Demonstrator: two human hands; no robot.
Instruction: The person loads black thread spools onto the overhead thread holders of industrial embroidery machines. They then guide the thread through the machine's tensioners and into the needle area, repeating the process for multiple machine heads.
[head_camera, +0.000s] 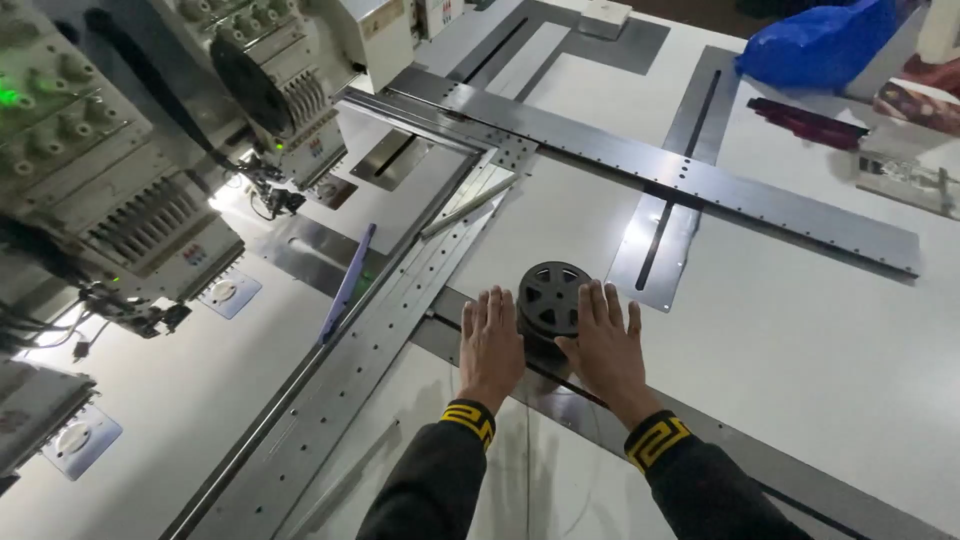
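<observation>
A black spoked reel lies flat on the white machine table, over a grey metal rail. My left hand rests palm down just left of the reel, fingers spread, its edge touching or nearly touching the reel. My right hand lies palm down on the reel's right side, thumb against its rim. Neither hand grips anything. Both sleeves are dark with yellow patterned cuffs.
Embroidery machine heads stand along the left. A long perforated metal frame bar runs diagonally past my left hand, with a purple pen-like stick beside it. A blue bag and dark red items lie at the far right.
</observation>
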